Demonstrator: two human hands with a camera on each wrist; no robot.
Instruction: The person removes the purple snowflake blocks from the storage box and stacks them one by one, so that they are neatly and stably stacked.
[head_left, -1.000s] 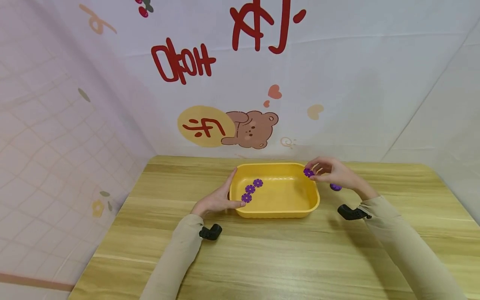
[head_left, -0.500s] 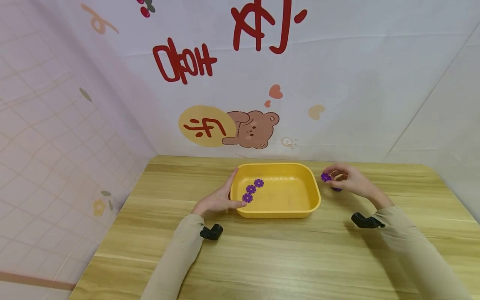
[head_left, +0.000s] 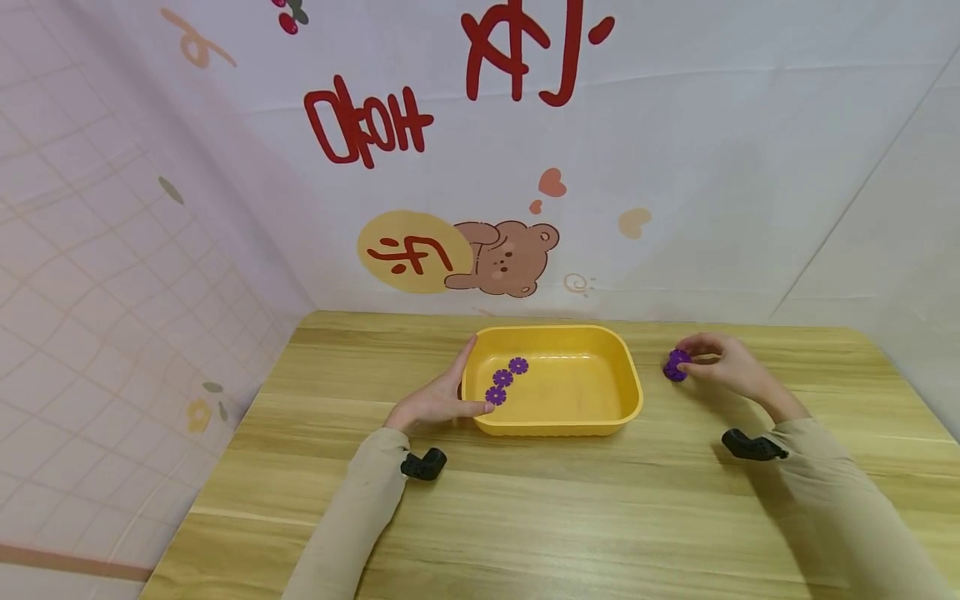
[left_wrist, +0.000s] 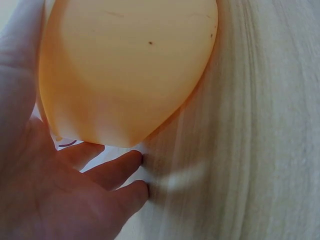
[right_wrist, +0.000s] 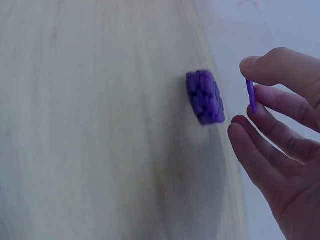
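Note:
A yellow plastic tub (head_left: 555,429) stands at the table's far side, with three purple snowflake discs (head_left: 503,378) in a slanting row inside its left part. My left hand (head_left: 435,398) holds the tub's left end, thumb over the rim and fingers along the outer wall (left_wrist: 130,65). Between thumb and fingers, my right hand (head_left: 723,364) pinches one thin purple snowflake disc (right_wrist: 251,96), seen edge-on in the right wrist view. Just below that disc, right of the tub, a short stack of purple snowflake discs (right_wrist: 205,97) sits on the table.
The wooden table (head_left: 525,508) meets a printed white wall cloth (head_left: 712,208) close behind the tub. Another cloth hangs at the left. Black wrist camera mounts (head_left: 753,445) stick out below both sleeves.
My right hand has moved right, from over the tub's right rim to above the disc stack, still pinching the disc. The left hand and tub stay put.

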